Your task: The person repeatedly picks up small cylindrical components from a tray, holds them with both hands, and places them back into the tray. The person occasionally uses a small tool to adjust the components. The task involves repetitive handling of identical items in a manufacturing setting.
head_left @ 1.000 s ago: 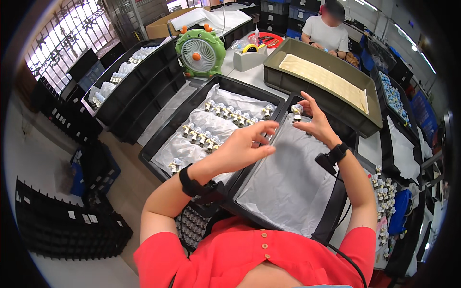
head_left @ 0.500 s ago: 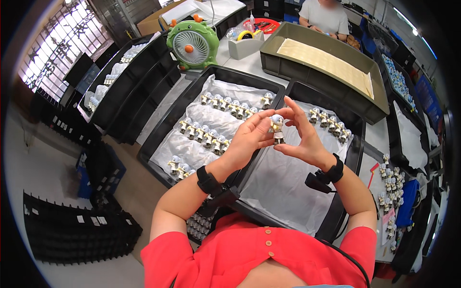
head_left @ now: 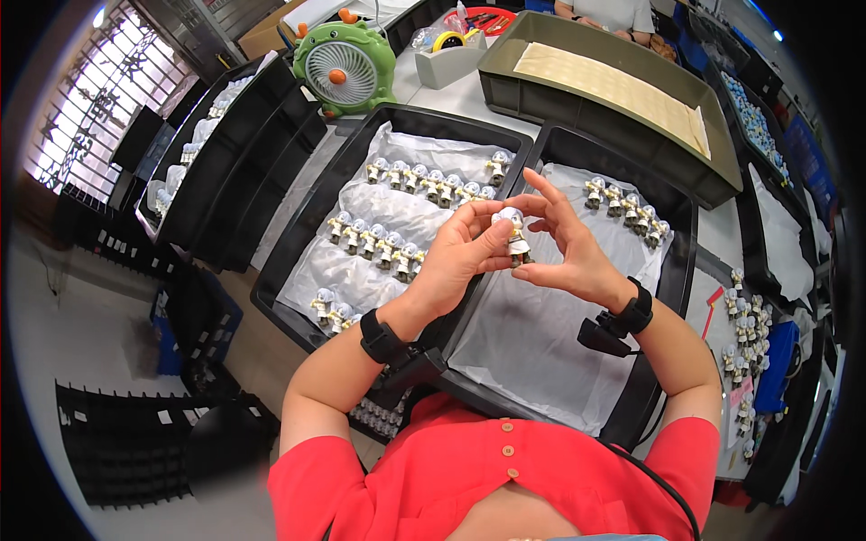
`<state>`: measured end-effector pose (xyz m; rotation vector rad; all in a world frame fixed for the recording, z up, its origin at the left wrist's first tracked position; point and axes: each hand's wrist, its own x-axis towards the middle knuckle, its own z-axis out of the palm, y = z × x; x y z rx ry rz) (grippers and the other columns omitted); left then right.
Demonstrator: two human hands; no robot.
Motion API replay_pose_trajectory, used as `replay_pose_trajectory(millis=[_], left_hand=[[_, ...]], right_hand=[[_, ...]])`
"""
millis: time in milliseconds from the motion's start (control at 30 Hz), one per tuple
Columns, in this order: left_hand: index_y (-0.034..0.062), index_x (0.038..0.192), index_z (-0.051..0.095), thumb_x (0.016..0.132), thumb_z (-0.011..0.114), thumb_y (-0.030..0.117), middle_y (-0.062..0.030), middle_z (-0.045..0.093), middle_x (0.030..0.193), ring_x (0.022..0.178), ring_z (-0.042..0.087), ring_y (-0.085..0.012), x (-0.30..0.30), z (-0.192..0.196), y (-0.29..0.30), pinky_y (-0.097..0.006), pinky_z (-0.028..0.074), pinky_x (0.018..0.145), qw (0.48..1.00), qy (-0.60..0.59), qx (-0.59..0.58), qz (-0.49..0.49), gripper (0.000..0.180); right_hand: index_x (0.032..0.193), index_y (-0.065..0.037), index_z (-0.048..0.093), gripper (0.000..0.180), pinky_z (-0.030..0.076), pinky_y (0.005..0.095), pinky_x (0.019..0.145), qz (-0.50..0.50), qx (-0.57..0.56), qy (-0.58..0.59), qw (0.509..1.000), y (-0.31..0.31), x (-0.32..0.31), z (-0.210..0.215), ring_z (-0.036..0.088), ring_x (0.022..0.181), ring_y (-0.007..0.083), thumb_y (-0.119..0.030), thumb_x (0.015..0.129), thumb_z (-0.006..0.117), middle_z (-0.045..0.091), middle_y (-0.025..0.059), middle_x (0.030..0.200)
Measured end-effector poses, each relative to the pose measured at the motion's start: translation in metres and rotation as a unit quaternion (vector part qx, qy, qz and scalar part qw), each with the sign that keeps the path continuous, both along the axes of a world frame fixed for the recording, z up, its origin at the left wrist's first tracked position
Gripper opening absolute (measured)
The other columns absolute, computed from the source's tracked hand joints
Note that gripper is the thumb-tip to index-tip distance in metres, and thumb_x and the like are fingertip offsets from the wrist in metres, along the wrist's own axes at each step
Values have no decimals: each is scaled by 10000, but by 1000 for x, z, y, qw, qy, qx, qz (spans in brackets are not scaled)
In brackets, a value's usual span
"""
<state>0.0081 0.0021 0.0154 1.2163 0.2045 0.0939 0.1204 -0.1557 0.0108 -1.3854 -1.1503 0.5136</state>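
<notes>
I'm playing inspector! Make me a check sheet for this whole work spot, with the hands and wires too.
Surface: white table, carrying paper-lined trays.
Things: left black tray has rows of figurines; right black tray has one far row.
Clutter: loose figurines and a blue object at right.
Hands: left hand pinches a held figurine; right hand curves beside it, grip unclear.
Cables: black cable beside the red shirt.
Surroundings: green fan, olive bin, person in white.

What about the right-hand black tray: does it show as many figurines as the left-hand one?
No, the right tray shows one short row of figurines, while the left tray shows several rows.
</notes>
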Motion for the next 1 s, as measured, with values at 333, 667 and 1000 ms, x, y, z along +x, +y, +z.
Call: replay_pose_trajectory(millis=[333, 667, 1000], left_hand=[[53, 1207, 437, 934, 539, 320, -64, 555, 1064, 873, 619, -167, -1, 1, 1, -304, 526, 743, 997, -12, -75, -8, 396], [34, 1241, 414, 920, 569, 239, -105, 511, 1155, 916, 618, -179, -3, 2, 0, -295, 533, 744, 999, -34, 10, -9, 411], [53, 1262, 401, 919, 573, 202, -91, 536, 1132, 897, 628, -160, 1, -4, 0, -280, 529, 723, 1000, -20, 4, -14, 412]], right_hand=[[1444, -130, 238, 944, 374, 372, 961, -12, -15, 33, 999, 2, -4, -9, 444, 1184, 193, -151, 674, 785, 475, 74, 1280], [1381, -118, 364, 786, 372, 359, 997, 84, -28, 220, 971, 3, 0, 1, 441, 1168, 182, -106, 701, 761, 465, 61, 1274], [1306, -87, 431, 809, 396, 335, 914, -79, -48, -147, 985, 1, -11, 5, 507, 1078, 204, -212, 617, 835, 520, 65, 1204]])
